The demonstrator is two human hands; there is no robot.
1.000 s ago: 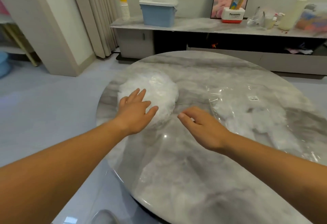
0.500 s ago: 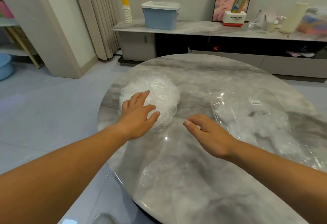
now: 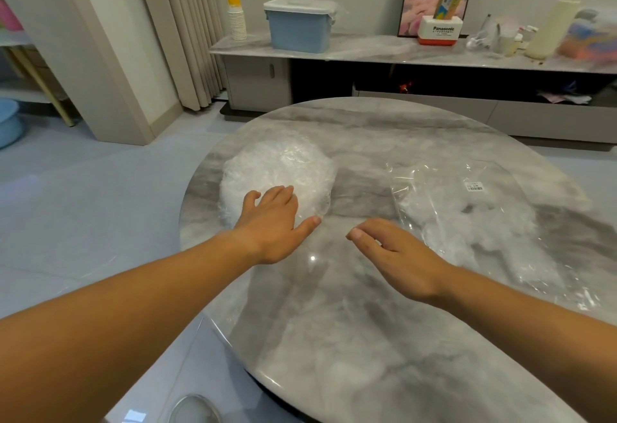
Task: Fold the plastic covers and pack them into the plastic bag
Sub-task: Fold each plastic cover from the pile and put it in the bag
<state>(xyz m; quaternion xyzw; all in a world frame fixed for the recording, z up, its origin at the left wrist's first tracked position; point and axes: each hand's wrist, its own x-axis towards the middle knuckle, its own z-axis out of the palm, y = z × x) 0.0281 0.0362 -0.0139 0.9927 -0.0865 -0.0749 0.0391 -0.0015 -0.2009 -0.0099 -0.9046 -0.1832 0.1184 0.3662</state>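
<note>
1. One heap of plastic covers [image 3: 283, 168] by the table's [image 3: 350, 339] left edge; one clear plastic bag [image 3: 467, 222] toward its right edge.
2. My left hand [image 3: 272, 222]: fingers spread flat, resting on the heap's near side.
3. My right hand [image 3: 400, 255]: fingers loosely curled, holding nothing, between heap and bag.

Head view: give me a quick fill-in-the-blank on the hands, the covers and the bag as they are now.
1. The left hand rests on the pile of plastic covers, while the right hand holds ____.
2. The plastic bag lies on the table on the ____ hand's side.
3. The pile and the bag lie ____, with bare marble between them.
Missing words: nothing; right; apart.
</note>
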